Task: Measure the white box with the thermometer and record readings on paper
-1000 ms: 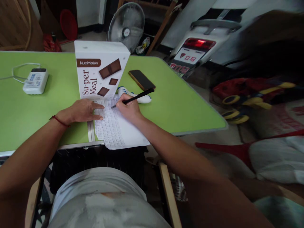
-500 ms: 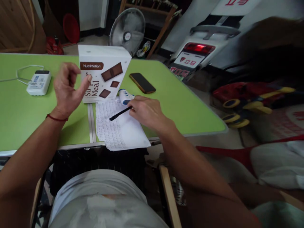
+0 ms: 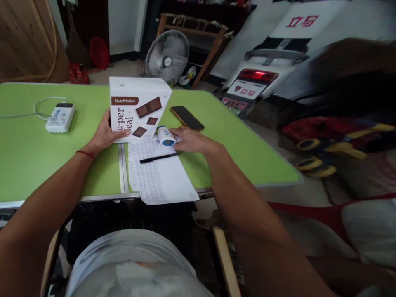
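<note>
My left hand (image 3: 107, 133) grips the lower left edge of a white box (image 3: 123, 88) printed with brown bars, its thumb across the front and its other fingers at the side and behind. The box stands upright on the green table. My right hand (image 3: 191, 139) is closed at the right side of a white and blue handheld thermometer (image 3: 165, 135), with some fingers hidden. Below it, a black pen (image 3: 157, 158) lies across sheets of paper (image 3: 161, 181) covered partly in rows of writing. The sheets overhang the table's front edge.
A phone (image 3: 187, 118) lies right of the box on the green table (image 3: 241, 156). At the left sits a white power device (image 3: 61, 118) with a cable. Behind the table stand a fan (image 3: 167, 57) and a parked scooter (image 3: 256, 80).
My left hand has come down onto the box's left edge. My right hand has let go of the pen, which now lies on the paper, and has closed on the thermometer.
</note>
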`<action>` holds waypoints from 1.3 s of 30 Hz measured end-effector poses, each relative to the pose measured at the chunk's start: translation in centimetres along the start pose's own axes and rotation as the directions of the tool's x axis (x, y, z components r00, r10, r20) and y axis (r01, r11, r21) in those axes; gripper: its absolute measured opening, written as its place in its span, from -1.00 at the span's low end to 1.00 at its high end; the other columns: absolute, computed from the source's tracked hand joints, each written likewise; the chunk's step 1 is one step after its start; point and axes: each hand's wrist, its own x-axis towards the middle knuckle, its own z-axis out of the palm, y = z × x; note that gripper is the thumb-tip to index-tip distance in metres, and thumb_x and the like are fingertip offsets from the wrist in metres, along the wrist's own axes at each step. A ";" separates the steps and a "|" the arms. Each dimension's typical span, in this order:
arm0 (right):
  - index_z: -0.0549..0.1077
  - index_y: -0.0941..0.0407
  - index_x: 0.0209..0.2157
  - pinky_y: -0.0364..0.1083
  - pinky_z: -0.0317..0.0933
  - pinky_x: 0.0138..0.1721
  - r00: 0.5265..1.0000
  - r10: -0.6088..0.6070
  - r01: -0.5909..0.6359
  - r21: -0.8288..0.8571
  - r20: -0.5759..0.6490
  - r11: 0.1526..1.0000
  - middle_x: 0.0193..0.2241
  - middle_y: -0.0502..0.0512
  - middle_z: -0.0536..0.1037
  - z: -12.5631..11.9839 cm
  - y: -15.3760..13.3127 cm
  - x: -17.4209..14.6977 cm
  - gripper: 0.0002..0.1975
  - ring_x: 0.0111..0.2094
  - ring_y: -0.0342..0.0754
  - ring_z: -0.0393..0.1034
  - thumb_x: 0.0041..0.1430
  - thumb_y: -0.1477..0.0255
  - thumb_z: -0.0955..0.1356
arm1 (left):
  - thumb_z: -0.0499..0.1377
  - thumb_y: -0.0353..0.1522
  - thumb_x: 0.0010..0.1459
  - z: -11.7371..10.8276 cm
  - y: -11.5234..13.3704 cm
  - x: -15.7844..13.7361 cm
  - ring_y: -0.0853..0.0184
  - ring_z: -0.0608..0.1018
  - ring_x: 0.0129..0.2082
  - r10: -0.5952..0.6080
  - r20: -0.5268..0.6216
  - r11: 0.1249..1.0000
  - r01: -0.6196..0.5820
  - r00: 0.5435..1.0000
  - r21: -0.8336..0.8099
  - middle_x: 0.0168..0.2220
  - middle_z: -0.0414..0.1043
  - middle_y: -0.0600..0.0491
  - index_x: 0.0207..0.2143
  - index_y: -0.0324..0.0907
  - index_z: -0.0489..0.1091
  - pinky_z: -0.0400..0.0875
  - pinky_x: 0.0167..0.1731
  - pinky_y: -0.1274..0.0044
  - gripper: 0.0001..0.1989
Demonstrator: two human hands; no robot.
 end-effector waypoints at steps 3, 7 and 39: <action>0.54 0.07 -0.36 0.05 0.29 -0.23 0.997 0.008 -0.001 0.093 -0.077 0.996 -0.41 0.07 0.49 -0.6 0.6 -0.4 -0.75 -0.31 0.07 0.42 -0.18 0.46 0.51 | 0.56 -0.02 -0.27 0.2 0.3 -0.1 -0.07 0.49 0.16 -0.040 -0.061 0.998 0.038 0.997 -0.044 0.12 0.46 -0.18 0.11 -0.15 0.28 0.48 0.10 0.12 -0.06; 0.53 0.01 -0.24 0.15 0.31 -0.13 0.873 0.051 0.098 0.277 -0.486 0.956 -0.27 0.16 0.50 -2.6 -1.9 -3.1 -0.68 -0.12 0.18 0.40 -0.12 0.32 0.52 | 0.54 -0.01 -0.21 0.3 1.3 -0.2 -0.01 0.56 0.07 -0.082 -0.111 0.995 0.074 0.990 -0.067 0.06 0.51 -0.18 0.01 -0.19 0.32 0.52 0.04 0.16 -0.18; 0.44 0.06 -0.45 -0.09 0.12 -0.55 0.918 0.291 0.192 0.945 -0.269 0.266 -0.63 -0.12 0.35 4.0 -13.7 -4.0 -0.75 -0.60 -0.19 0.18 -0.03 0.20 0.47 | 0.52 -0.06 -0.18 0.7 2.0 -1.6 0.11 0.60 -0.07 -0.070 0.043 0.997 0.070 0.997 -0.014 -0.04 0.56 -0.14 -0.03 -0.21 0.39 0.55 -0.12 0.27 -0.27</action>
